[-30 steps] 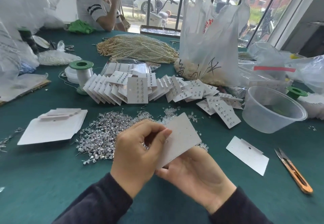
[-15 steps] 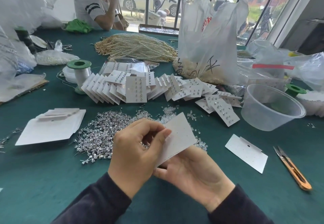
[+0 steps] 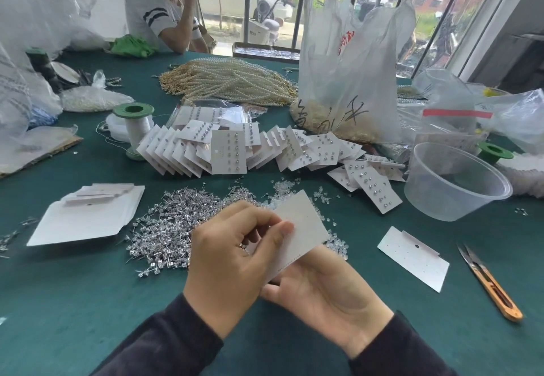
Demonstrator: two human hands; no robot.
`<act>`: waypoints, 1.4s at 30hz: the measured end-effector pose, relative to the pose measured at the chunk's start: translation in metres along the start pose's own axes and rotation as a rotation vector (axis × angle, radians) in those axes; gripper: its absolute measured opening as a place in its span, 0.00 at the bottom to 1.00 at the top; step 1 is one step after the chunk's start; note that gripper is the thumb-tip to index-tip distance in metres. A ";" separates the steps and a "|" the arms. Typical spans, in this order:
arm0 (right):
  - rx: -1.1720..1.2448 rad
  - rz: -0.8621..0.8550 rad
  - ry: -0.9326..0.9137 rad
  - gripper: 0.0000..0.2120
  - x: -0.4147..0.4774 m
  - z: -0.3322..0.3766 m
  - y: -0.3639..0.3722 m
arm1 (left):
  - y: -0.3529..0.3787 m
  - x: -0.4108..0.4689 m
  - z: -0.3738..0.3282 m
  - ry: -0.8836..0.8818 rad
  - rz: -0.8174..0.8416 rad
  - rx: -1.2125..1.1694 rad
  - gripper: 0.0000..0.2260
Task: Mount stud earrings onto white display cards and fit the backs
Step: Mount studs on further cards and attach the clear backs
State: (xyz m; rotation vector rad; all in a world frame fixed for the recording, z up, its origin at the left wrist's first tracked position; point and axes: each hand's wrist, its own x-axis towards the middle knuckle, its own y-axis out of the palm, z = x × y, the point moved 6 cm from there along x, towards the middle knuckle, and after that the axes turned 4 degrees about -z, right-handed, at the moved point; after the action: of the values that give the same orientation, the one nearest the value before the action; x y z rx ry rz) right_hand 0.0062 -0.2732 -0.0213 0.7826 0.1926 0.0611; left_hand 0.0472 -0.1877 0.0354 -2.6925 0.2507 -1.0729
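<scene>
Card: white, tilted, held above the near-centre table.
Left hand: fingers curled, thumb pressed on the card's left edge, pinching it.
Right hand: palm up beneath the card; fingers hidden, grip cannot be told.
Studs: silver heap, just beyond the left hand.
Backs: clear, scattered beyond the card.
Filled cards: fanned row, far centre.
Blank cards: stack, left.
Spare card: flat, right.
Tub: clear, far right.
Snips: orange-handled, near right.
</scene>
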 end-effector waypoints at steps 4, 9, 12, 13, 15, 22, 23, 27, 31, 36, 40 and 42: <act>0.143 -0.001 -0.026 0.25 0.000 0.002 0.000 | 0.003 -0.003 -0.006 0.089 0.037 0.057 0.13; 0.182 -0.048 -0.071 0.22 0.001 0.006 -0.002 | 0.013 -0.009 -0.006 0.108 0.096 0.122 0.18; 0.190 -0.085 -0.070 0.23 0.002 0.004 -0.008 | 0.013 -0.008 -0.003 0.086 0.088 0.085 0.12; 0.153 -0.092 -0.081 0.23 0.001 0.004 -0.009 | 0.013 -0.008 -0.002 0.077 0.077 0.064 0.09; 0.035 -0.133 -0.113 0.16 0.001 0.005 -0.012 | 0.010 -0.004 0.002 0.013 0.055 -0.008 0.08; -1.082 -0.600 -0.442 0.03 -0.015 0.040 -0.033 | 0.000 -0.004 0.045 -0.590 -0.118 -0.366 0.07; -1.400 -0.684 -0.449 0.05 -0.016 0.043 -0.035 | 0.001 -0.005 0.049 -0.648 -0.129 -0.423 0.08; -1.861 -0.773 -0.344 0.12 -0.007 0.040 -0.043 | 0.003 -0.007 0.050 -0.750 -0.157 -0.511 0.10; -1.773 -0.802 -0.424 0.02 -0.004 0.045 -0.039 | 0.004 -0.007 0.051 -0.770 -0.153 -0.522 0.09; -1.626 -0.758 -0.438 0.04 -0.001 0.045 -0.039 | 0.011 -0.013 0.054 -0.877 -0.106 -0.585 0.07; -1.479 -0.789 -0.535 0.06 -0.008 0.054 -0.039 | 0.012 -0.015 0.055 -0.920 -0.089 -0.588 0.07; -1.377 -0.807 -0.559 0.07 -0.012 0.059 -0.042 | 0.013 -0.016 0.056 -0.935 -0.085 -0.580 0.07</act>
State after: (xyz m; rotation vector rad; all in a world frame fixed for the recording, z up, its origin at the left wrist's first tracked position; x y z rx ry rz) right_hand 0.0051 -0.3451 -0.0080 -0.6968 -0.0985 -0.7215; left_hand 0.0738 -0.1875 -0.0182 -3.3692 0.2928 0.3956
